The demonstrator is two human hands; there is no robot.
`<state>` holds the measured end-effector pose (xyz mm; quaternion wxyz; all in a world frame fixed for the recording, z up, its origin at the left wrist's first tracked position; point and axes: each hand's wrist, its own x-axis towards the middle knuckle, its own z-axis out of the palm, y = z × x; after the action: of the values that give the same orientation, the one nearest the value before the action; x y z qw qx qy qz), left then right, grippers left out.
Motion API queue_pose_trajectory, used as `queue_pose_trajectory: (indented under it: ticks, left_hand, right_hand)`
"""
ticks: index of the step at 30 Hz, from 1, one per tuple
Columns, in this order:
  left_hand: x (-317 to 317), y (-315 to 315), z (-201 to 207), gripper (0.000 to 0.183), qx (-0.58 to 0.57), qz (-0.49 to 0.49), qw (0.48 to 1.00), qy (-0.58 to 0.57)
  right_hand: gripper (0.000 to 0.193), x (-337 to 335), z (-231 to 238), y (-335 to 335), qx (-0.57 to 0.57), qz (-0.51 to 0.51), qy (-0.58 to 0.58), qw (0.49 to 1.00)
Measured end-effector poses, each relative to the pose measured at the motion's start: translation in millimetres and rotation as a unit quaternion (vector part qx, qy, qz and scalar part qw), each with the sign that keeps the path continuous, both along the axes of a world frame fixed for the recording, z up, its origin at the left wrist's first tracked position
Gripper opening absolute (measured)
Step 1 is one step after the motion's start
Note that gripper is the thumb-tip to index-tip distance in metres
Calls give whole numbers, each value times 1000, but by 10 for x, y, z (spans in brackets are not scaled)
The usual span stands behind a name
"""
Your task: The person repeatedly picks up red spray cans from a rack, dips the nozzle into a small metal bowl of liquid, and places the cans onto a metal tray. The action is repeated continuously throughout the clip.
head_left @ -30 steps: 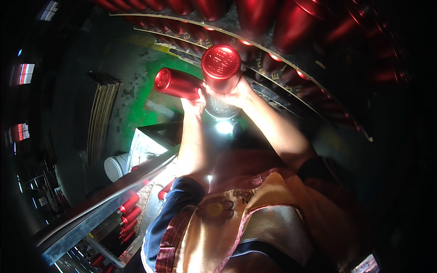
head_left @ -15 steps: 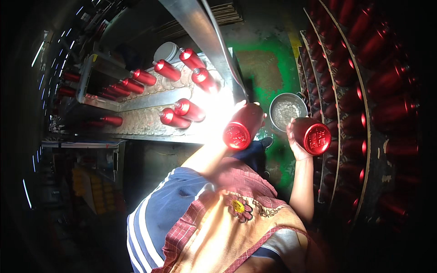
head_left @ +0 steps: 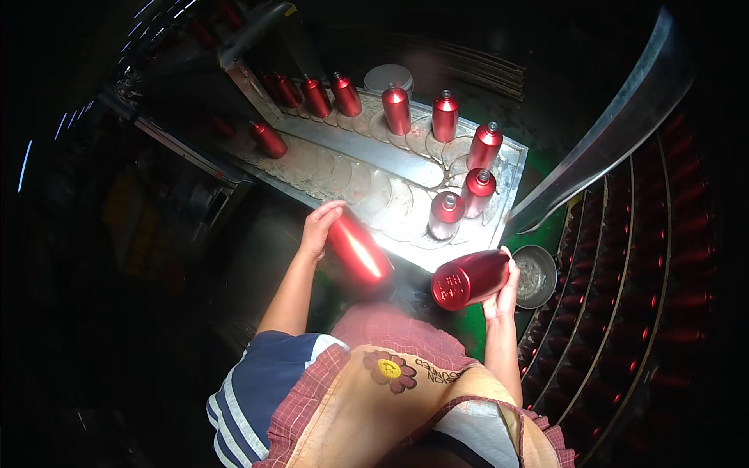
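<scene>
My left hand point(head_left: 321, 226) is closed round the upper end of a glossy red bottle point(head_left: 359, 253), which tilts with its base toward me beside the near edge of a conveyor point(head_left: 406, 243). A second red bottle point(head_left: 473, 278) lies sideways in my right hand point(head_left: 503, 292), its embossed base facing left and toward me. The necks of both held bottles are hidden by my fingers. Nearest to my hands on the conveyor, a red bottle point(head_left: 447, 216) stands upright in bright light, with another red bottle point(head_left: 478, 192) just behind it.
Several more red bottles point(head_left: 396, 110) stand along the conveyor's overlapping plates. A curved metal post point(head_left: 601, 132) rises at its right end. A round metal pan point(head_left: 536, 277) sits right of my right hand, beside racks of red bottles point(head_left: 624, 288). Behind the conveyor is a white bucket point(head_left: 388, 76).
The view has turned, so the conveyor now lies ahead of me. My left hand and its bottle have moved left, away from the right one. Both bottles are still held.
</scene>
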<state>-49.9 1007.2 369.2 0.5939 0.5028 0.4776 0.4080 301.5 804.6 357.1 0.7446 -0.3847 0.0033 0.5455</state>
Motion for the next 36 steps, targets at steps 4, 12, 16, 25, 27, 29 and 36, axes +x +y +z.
queue_pose_trajectory:
  ticks: [4,12,16,25,27,29,36]
  left_hand:
    - [-11,898,14,30,273,55,939,200]
    - [500,1462,-530,30,450,-32,840,302]
    - [570,1332,-511,35,411,-61,857,306]
    - [1301,285,-99,22,386,-181,905,-2]
    - [1845,-140,-56,25,340,-252,906,-27]
    - [2437,-606,94,22,232,-362,901,-58]
    - [5059,-2449,1436,47,372,-544,740,-133]
  right_hand:
    - [50,-565,295,1072,35,-16,-317,948]
    - [37,-1408,-304,2432,-15,17,-799,601]
    - [40,-1417,-373,2429,-40,43,-786,616]
    - [35,-44,331,158,-50,-188,-651,734]
    - [33,441,579,-742,-114,-292,-669,674]
    - [30,938,986,-1716,-197,-381,-695,578]
    - [38,1989,2523,-4665,-554,-448,-661,238]
